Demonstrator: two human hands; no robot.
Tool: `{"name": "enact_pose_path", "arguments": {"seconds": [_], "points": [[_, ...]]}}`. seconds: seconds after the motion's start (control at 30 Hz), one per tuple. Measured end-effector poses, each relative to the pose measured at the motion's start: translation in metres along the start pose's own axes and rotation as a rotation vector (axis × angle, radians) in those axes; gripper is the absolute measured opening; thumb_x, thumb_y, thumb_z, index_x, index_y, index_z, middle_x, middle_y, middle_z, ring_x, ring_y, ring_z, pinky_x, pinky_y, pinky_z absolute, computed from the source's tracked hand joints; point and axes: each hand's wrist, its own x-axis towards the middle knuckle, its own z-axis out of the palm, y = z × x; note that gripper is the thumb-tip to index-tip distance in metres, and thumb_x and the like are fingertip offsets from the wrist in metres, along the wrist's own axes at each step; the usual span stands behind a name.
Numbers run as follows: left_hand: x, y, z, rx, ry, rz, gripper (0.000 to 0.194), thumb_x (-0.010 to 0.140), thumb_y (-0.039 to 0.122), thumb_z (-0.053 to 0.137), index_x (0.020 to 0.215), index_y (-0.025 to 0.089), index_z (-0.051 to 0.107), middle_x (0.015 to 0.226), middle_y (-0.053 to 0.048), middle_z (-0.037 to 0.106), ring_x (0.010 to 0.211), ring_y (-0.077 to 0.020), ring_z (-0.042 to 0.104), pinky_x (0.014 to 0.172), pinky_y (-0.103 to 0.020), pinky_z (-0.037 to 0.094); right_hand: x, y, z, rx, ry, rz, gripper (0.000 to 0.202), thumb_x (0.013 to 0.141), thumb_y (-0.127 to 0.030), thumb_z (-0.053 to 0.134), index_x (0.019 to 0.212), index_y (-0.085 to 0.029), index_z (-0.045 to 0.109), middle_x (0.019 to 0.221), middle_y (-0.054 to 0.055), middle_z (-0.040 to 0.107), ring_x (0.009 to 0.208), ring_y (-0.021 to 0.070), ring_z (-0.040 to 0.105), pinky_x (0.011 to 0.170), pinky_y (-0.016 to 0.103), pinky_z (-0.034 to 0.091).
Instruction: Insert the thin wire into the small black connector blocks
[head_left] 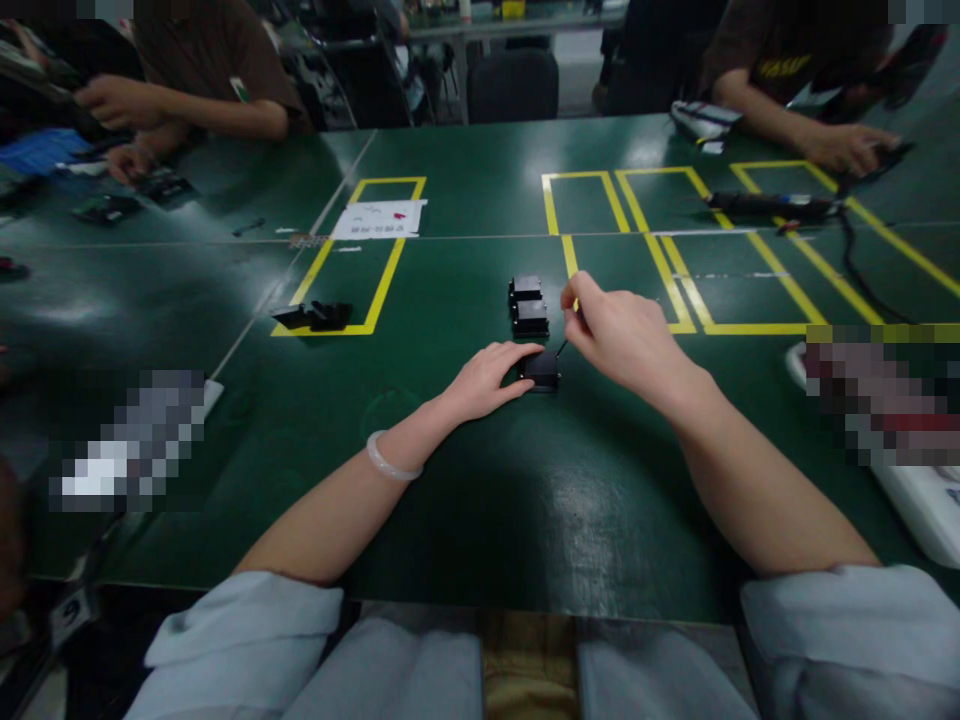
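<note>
On green table (457, 540): illegible printed sheet (379, 218), left grip (486, 380) around block (545, 371), right grip (626, 330) around tool (562, 348)

1. One view, worn on your head, faces forward and down across the green table (450, 530).
2. It looks from near, above your left hand (489, 380) and right hand (626, 335), toward a far chair (514, 85).

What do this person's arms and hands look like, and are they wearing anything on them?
Loose, pale grey-blue sleeves cover the upper arms, leaving the forearms bare. The left hand has a whitish, smooth round bangle above it. The right hand has none. Neither wears a glove.
</note>
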Motion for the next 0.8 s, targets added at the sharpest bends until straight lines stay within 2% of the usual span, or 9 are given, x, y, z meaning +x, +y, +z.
{"name": "enact_pose_path", "arguments": {"seconds": [0.13,0.27,0.43,0.6,0.8], "points": [[-0.0002,0.0005,-0.0005,-0.004,-0.005,-0.006,0.048,0.097,0.038,0.054,0.141,0.022,0.047,0.132,-0.010,0.061,0.115,-0.0271,0.057,0.098,-0.041,0.044,-0.0008,-0.0011,-0.0022,0.019,-0.002,-0.006,0.034,0.097,-0.034,0.031,0.117,-0.018,0.053,0.090,0.010,0.072,0.071,0.0208,0.061,0.060,0.030,0.027],[-0.0001,0.0010,-0.0006,-0.006,-0.005,-0.006,0.048,0.097,0.039,0.053,0.141,0.022,0.047,0.132,-0.010,0.061,0.115,-0.0271,0.056,0.098,-0.041,0.044,-0.0014,-0.0023,-0.0033,0.011,0.001,-0.002,0.037,0.099,-0.043,0.031,0.113,-0.020,0.056,0.088,0.009,0.072,0.072,0.0221,0.062,0.058,0.030,0.025],[-0.0003,0.0012,-0.0006,-0.006,-0.002,-0.005,0.047,0.097,0.038,0.054,0.141,0.021,0.048,0.132,-0.011,0.061,0.117,-0.0273,0.056,0.099,-0.041,0.044,-0.0006,-0.0013,-0.0018,-0.047,0.007,0.001,0.038,0.100,-0.034,0.025,0.116,-0.018,0.055,0.087,0.010,0.072,0.071,0.0220,0.063,0.056,0.030,0.022],[-0.0008,0.0010,-0.0009,-0.010,-0.002,-0.010,0.048,0.097,0.038,0.054,0.142,0.022,0.047,0.132,-0.010,0.061,0.116,-0.0268,0.056,0.098,-0.040,0.045,0.0006,0.0001,-0.0006,-0.030,-0.003,-0.004,0.037,0.099,-0.033,0.025,0.118,-0.018,0.053,0.088,0.010,0.072,0.070,0.0204,0.062,0.057,0.030,0.024],[-0.0005,0.0004,-0.0003,0.001,-0.009,-0.009,0.049,0.097,0.039,0.053,0.142,0.021,0.047,0.133,-0.010,0.060,0.115,-0.0269,0.057,0.098,-0.040,0.044,-0.0008,-0.0023,-0.0032,0.004,-0.003,-0.007,0.038,0.100,-0.041,0.028,0.116,-0.019,0.054,0.089,0.010,0.072,0.073,0.0221,0.063,0.057,0.029,0.023]]}}
